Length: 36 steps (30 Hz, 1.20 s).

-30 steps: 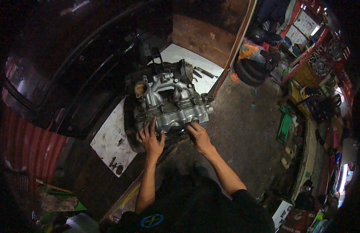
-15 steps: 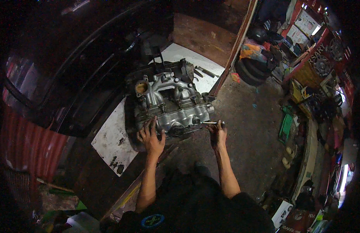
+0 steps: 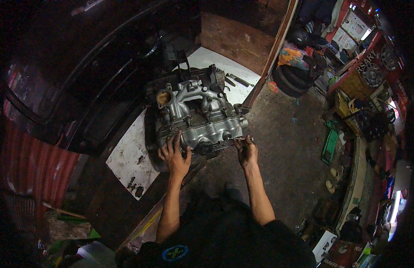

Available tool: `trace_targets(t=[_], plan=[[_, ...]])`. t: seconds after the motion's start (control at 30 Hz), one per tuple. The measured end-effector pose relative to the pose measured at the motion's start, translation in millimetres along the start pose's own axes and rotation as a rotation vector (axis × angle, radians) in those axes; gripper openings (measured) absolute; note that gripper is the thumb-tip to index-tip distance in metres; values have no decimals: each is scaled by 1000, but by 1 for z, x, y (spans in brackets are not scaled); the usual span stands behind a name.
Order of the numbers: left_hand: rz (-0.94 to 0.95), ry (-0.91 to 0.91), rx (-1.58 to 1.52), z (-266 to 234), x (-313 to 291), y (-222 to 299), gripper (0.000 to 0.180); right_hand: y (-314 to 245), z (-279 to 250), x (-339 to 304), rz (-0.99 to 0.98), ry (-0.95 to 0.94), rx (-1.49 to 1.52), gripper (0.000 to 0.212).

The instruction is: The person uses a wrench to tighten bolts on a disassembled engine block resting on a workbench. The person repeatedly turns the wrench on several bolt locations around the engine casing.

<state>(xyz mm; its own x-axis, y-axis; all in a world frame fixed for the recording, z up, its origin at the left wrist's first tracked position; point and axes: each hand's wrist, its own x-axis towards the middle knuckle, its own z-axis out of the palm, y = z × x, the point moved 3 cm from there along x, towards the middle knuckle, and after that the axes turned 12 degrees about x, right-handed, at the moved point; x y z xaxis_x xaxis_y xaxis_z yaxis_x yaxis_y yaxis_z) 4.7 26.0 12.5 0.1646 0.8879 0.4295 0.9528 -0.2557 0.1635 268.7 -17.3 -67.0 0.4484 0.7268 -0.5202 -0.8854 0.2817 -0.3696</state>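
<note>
Both your hands work the near edge of a greasy engine assembly (image 3: pixel 211 109) at the center of the frame, its ribbed silver cover (image 3: pixel 211 131) lying just above them. Your left hand (image 3: pixel 175 157) rests unclenched, fingers spread, at the cover's lower left end; how hard it presses, you cannot tell from here. Your right hand (image 3: pixel 247 154) pinches a slim metal tool (image 3: pixel 246 139) off the lower right end, the nearer of the two to that corner. The cover's long axis climbs gently from lower left to right; the tool's shaft lies nearly level across the frame, pointing left toward the cover, though whether its tip touches is too small to tell.

Above the cover arches a silver manifold (image 3: pixel 185 94), its round port (image 3: pixel 164 98) at upper left filled with something tan. Beneath the assembly shows a stained white board (image 3: pixel 133 163), with loose hand tools (image 3: pixel 241 81) on its upper right part. Farther out, toward the upper right, stand stacked tires (image 3: pixel 291 82) topped by an orange patterned cloth (image 3: pixel 291 58); lower down lies a long green object (image 3: pixel 329 146), its contents, if any, unclear.
</note>
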Motion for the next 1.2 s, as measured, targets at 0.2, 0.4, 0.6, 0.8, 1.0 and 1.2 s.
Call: trace_targets(t=[0.2,0.4,0.6,0.8,1.0,1.2], plan=[[-3,-2,-26,1,-1,-1,63,3,11,-7,15,137,132,18],[-9,-10,-11,1,-1,-2,63,1,-8,7,-250,3,-240,46],[-19,1,-53,0,-2,-3,61,-2,74,-47,-551,-438,-975,36],[1,33,-92,-1,-1,-1,60,46,78,-49,-714,-865,-1472,39],[-7,12,-36,3,-2,-1,61,40,99,-55,-614,-967,-1674,51],[-1,13,-18,0,-8,-1,63,31,97,-72,-673,-973,-1777,47]])
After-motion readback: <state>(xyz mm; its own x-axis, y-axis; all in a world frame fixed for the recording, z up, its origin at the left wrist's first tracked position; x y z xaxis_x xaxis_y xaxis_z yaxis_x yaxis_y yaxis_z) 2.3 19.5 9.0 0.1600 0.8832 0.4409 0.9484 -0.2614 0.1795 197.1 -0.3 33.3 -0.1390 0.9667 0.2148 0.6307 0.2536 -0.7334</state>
